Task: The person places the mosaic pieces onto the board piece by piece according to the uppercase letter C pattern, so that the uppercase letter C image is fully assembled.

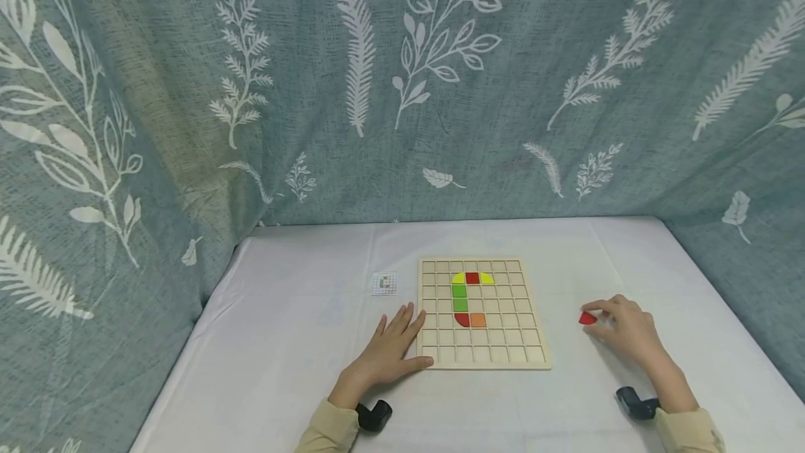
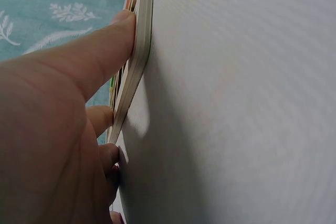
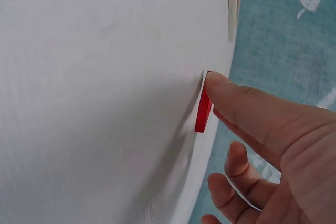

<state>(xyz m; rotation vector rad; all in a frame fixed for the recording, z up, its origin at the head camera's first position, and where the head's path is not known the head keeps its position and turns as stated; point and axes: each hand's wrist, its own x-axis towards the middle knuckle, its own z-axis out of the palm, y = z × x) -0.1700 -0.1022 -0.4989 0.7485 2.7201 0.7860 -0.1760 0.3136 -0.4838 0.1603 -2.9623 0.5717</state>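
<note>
Left hand [image 1: 391, 349] flat on the table [image 1: 295, 341], fingers spread, thumb pressed to the wooden grid board's [image 1: 483, 359] left edge. Coloured tiles [image 1: 468, 297] sit in the board. Right hand [image 1: 625, 331] pinches red tile [image 1: 587, 318] on the table right of the board.

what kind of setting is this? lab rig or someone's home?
Likely a staged recording booth: a table under a white cloth, walled on three sides by teal leaf-print fabric, holding only a wooden grid puzzle board, a small pattern card and a red tile.
</note>
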